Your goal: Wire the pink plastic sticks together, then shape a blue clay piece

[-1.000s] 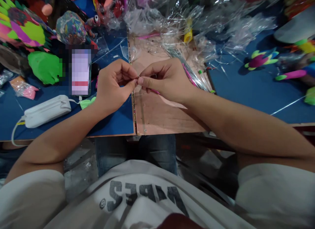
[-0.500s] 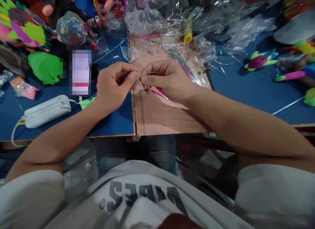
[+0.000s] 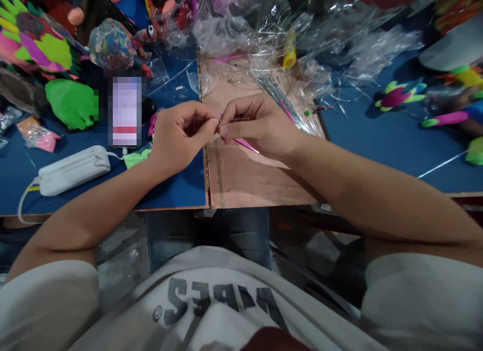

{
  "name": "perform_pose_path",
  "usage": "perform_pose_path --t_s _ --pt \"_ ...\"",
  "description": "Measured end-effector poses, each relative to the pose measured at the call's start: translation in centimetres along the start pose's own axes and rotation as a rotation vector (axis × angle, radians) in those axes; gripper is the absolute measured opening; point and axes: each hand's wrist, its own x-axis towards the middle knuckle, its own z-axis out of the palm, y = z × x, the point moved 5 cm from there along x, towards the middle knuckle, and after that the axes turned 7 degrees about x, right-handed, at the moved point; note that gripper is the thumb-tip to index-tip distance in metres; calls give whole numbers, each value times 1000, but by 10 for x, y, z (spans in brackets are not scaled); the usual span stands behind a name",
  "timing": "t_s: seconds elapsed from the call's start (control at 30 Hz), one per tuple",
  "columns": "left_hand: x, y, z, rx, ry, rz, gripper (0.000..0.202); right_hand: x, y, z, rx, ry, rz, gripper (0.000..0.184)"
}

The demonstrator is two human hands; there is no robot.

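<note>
"How is the left hand [image 3: 177, 135] held?"

"Its thumb and pointer finger are pinched together at the tips. They squeeze one end of a thin strand [image 3: 220, 119]."

"And the right hand [image 3: 266, 123]?"

"It pinches the strand too, with its thumb and pointer. Its other fingers curl in. The tips of both hands are right next to each other."

"Where is the strand?"

"Between those fingertips, up over the left part of the wooden board [image 3: 260, 182] on the blue table [image 3: 177, 192]. It's so thin, I can't tell if it's wire or thread."

"What about the arms?"

"The left arm [image 3: 105, 205] and the right arm [image 3: 362, 180] come in from the two sides, with elbows bent and out wide. They make a shape like a roof."

"Do you see any bags?"

"Yes! A little clear bag [image 3: 39, 134] over on the left has something orange and pink in it. A see-through packet [image 3: 137, 159] beside the left wrist has light green stuff in it."

"And at the back?"

"A big heap of crinkly clear plastic [image 3: 226, 31]. A yellow thing [image 3: 290, 58] sits there too, but I can't tell if it's inside or just touching."

"What's that by the right hand?"

"A pink stick [image 3: 247, 146], below its fingers."
</note>
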Motion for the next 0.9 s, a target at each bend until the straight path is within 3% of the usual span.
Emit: perform_pose_path --t_s 0.27,0.53,0.7,0.8,0.9 --pt "-1 7 -2 -33 -49 -73 13 2 -3 0 -82 -46 -72 30" --pt "-2 6 1 -107 -86 -172 14 -8 -20 -4 -537 41 -162 23" --pt "0 4 3 -147 -109 -203 16 -13 -25 3 -762 4 -326 24" --pt "3 2 2 -137 -105 -201 17 -12 -24 3 -770 47 -319 25" --pt "5 4 -2 -101 -72 -172 20 -5 -23 -2 -589 47 -229 34"
